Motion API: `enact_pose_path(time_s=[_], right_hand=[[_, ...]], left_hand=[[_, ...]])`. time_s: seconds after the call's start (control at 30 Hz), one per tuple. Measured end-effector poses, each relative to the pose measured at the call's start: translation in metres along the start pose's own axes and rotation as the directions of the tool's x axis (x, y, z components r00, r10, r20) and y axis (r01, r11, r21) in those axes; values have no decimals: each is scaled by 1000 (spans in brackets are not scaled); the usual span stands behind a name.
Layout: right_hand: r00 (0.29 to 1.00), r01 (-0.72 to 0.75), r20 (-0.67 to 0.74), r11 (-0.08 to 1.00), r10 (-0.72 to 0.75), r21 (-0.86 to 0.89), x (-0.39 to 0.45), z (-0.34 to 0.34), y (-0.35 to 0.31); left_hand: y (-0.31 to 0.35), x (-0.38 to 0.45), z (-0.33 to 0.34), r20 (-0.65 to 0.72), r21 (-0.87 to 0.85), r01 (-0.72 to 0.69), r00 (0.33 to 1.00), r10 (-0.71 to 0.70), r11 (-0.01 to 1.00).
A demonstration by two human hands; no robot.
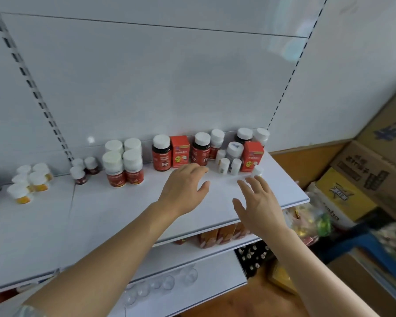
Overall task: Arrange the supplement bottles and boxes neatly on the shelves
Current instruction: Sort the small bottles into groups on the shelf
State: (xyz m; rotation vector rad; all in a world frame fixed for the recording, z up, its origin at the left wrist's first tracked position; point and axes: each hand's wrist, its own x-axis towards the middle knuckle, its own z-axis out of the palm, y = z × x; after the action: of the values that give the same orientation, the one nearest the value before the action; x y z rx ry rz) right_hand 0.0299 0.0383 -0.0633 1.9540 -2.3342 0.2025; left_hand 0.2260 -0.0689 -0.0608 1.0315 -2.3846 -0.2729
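On the white shelf (128, 209), white-capped supplement bottles and red boxes stand along the back wall. A dark "Fe" bottle (161, 153) stands beside a red box (180, 151); a second dark bottle (201, 149) and another red box (252, 156) stand further right, with small white bottles (224, 165) between them. My left hand (184, 191) hovers open over the shelf just in front of the first red box. My right hand (260, 205) is open too, fingers spread, fingertips just short of a small white bottle (258, 171) near the shelf's right end. Neither hand holds anything.
Four red-labelled bottles (123, 165) and small dark bottles (84, 170) stand to the left; orange-labelled ones (30, 181) sit on the adjoining shelf. Lower shelves carry orange boxes (222, 235) and dark bottles. Cardboard cartons (364, 170) and bags crowd the floor at right.
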Motion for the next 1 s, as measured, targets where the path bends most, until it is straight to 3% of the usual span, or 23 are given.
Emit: enact_pose_path(time_s=[0.3,0.5,0.73,1.0], right_hand=[[997,-81,-18,997,80,-18,54,2,73],[997,0,-75,998,4,63,77,11,101],[983,179,23,976,-184,126,103,20,129],[948,303,10,916,-317,263,115,33,152]], left_hand=[[23,84,58,54,-33,-78,995,79,996],[32,121,84,98,120,-162,984,150,979],[45,136,112,151,287,-109,986,67,952],[65,135,127,25,368,88,994,-104,926]])
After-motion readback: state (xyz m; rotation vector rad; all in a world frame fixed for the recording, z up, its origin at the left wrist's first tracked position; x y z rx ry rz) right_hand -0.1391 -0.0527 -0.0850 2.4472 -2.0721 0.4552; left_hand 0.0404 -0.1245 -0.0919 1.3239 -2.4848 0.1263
